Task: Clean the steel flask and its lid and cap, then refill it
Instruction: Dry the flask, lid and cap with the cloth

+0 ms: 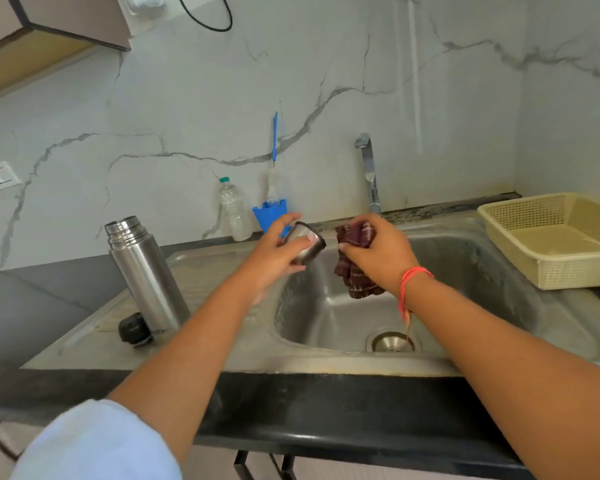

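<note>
The steel flask [146, 271] stands upright and uncapped on the sink's drainboard at the left. Its black lid [134, 329] lies beside its base. My left hand [278, 252] holds the steel cap [305, 243] on its side above the sink's left rim, with the cap's black-rimmed mouth facing right. My right hand [378, 254] grips a bunched dark maroon cloth [355, 261] just right of the cap, over the basin. Cap and cloth are a small gap apart.
The steel sink [343, 327] has a drain [392, 341] and a tap [369, 171] behind it. A plastic water bottle [234, 209] and a blue holder [270, 213] with a bottle brush [273, 161] stand at the wall. A beige basket [555, 237] sits right.
</note>
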Tool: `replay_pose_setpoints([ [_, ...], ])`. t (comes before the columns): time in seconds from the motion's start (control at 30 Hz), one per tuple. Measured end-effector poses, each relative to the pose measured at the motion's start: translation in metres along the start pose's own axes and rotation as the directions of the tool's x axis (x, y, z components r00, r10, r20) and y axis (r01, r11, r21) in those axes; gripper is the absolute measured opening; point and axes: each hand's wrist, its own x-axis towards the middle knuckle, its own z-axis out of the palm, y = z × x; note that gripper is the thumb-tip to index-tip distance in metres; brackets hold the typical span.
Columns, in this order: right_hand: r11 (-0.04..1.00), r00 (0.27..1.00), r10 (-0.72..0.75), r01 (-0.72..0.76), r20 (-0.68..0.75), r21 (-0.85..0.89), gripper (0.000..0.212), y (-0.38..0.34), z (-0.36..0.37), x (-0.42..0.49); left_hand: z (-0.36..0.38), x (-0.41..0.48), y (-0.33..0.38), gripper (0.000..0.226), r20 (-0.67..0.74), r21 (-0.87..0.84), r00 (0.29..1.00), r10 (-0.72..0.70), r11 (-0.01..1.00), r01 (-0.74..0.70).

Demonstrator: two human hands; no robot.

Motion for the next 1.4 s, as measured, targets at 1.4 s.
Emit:
replay_pose_setpoints([
  [1.4,0.984,0.992,-0.118,0.124,0.053,-0.130,0.044,0.022,-0.006,0.008,0.079,0.030,-0.017,0.081,0.180,-0.519,0.975,-0.127,0.830,0.204],
])
